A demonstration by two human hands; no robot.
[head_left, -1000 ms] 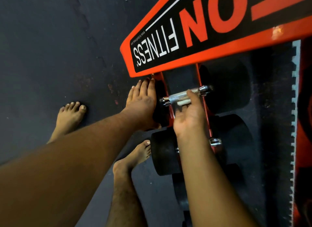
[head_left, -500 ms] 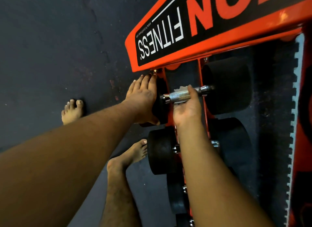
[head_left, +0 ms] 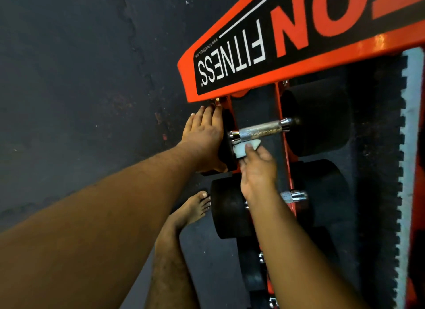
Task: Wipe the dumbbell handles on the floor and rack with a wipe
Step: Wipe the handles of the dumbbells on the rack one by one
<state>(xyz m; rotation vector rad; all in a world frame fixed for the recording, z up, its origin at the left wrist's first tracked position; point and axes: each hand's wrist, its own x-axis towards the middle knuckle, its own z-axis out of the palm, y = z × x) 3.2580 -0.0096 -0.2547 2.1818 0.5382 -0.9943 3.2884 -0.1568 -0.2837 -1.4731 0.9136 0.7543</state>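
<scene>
A: Where is the wipe (head_left: pixel 246 149)?

B: It is in the right hand (head_left: pixel 258 170). The fingers curl around it and pinch it. It sits just under the handle (head_left: pixel 261 130), near the left end.

A: Is it touching the handle?

B: It looks like it just touches the bottom edge, but I cannot be sure.

A: What does the left hand (head_left: pixel 203 138) do?

B: It lies flat on the left weight (head_left: pixel 226 143), with straight fingers. I think it keeps the dumbbell from rolling while the other hand rubs.

A: Why does the dumbbell sit like that?

B: Its handle crosses two orange rails of the rack (head_left: pixel 281 124). The big black ends hang on each side, so the shiny bar is easy to reach.

A: Is there more to clean?

B: I think so. A second dumbbell (head_left: pixel 230 207) sits closer to us, and more come after it.

A: What can't you see?

B: The right arm covers most of the second handle. Only its shiny right tip shows. The left hand hides part of the left weight. The sign (head_left: pixel 264 44) on top is cut off, so I read only "FITNESS". One bare foot (head_left: pixel 193 207) shows on the floor (head_left: pixel 80 79).
</scene>
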